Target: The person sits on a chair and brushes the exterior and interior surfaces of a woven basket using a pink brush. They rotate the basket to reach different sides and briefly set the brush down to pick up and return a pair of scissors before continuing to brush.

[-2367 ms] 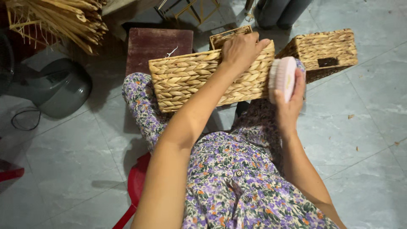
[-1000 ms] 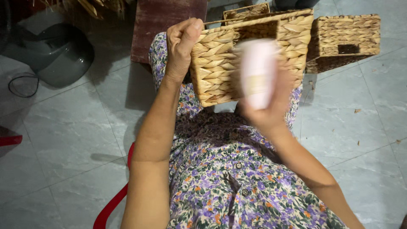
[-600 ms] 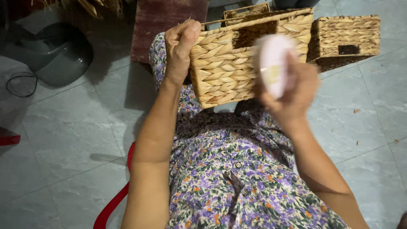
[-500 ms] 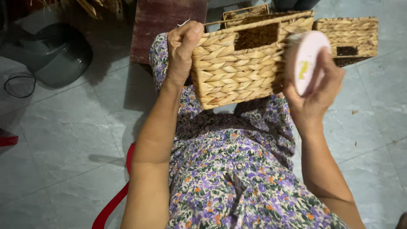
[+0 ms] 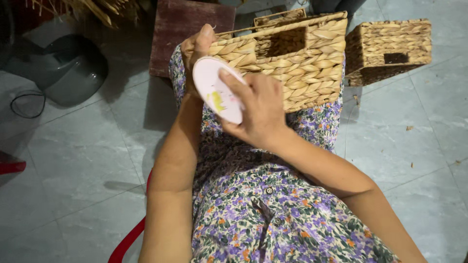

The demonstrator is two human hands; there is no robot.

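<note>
A rectangular woven straw basket (image 5: 297, 63) rests on my lap, tipped so its side with a cut-out handle hole faces me. My left hand (image 5: 196, 48) grips the basket's left upper corner. My right hand (image 5: 258, 109) holds a pale pink oval brush (image 5: 217, 90) against the basket's left front side, its flat back toward me. I wear a purple floral dress (image 5: 273, 209).
A second woven basket (image 5: 390, 46) lies on the grey tiled floor at the right. A dark red wooden board (image 5: 187, 29) stands behind my knees. A dark helmet (image 5: 73, 73) and a black cable lie at the left. Dry straw bundles show at top left.
My right hand has swept the brush from the basket's right side across to its left front. Earlier the left hand shifted from the basket's top to its left corner and the basket tipped up.
</note>
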